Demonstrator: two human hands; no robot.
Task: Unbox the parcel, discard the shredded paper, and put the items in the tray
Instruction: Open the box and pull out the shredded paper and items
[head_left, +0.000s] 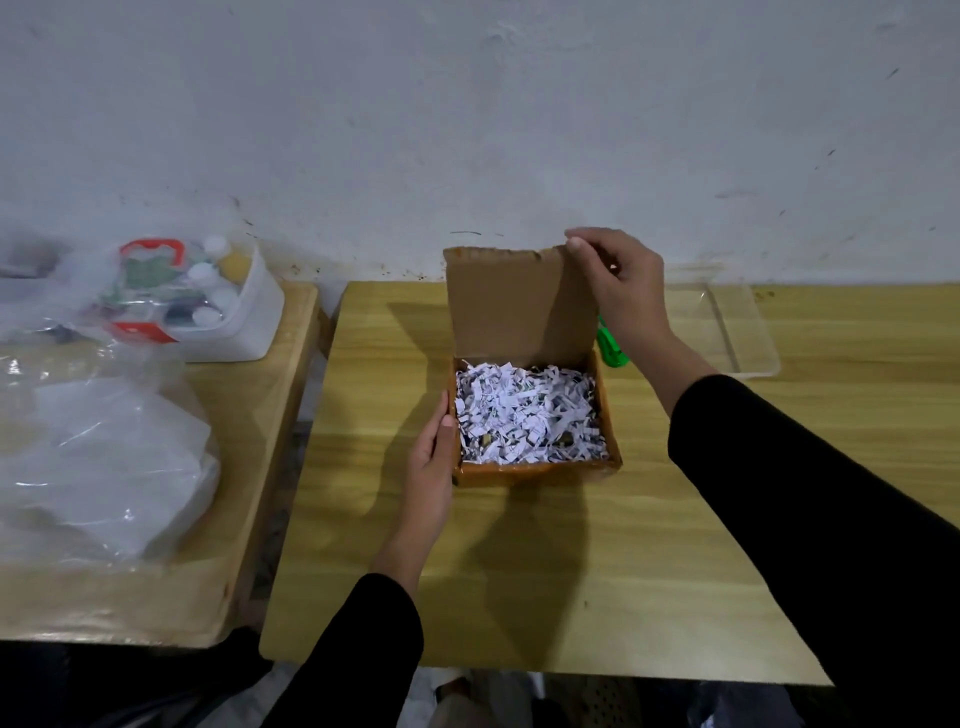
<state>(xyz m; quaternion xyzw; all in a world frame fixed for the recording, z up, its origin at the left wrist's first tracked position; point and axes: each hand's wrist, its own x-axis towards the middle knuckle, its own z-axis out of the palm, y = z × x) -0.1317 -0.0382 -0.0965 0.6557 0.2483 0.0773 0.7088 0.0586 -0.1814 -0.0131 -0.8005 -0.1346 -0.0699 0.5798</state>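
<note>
— Where is the box?

— The box (537, 470) sits on the table (571, 571), about the middle of it, in front of me. Its lid (519, 306) stands up, hinged at the far side, so the inside is open to view.

— What are your hands doing?

— My right hand (618, 286) pinches the top right corner of the lid, thumb and fingers closed on the cardboard edge. My left hand (434, 457) lies flat against the left wall of the box, fingers straight and together, the thumb along the rim; it presses on the side more than it clasps it.

— What is in the box?

— Shredded paper (527, 413), white with bits of print, fills it to the rim. I cannot tell what lies under it.

— And the tray?

— The tray (748, 338) is clear plastic and rests on the table to the right, near the wall, partly behind my right wrist. Between it and the box, just beside the lid, there is a green thing (610, 348); my arm covers most of it, so I cannot say what it is.

— Anything to the left?

— A second table (244, 415) stands there, apart from mine by a narrow gap. On it lie a clear plastic bag (104, 447) and, farther back, a white tub (249, 317) holding small bottles.
</note>
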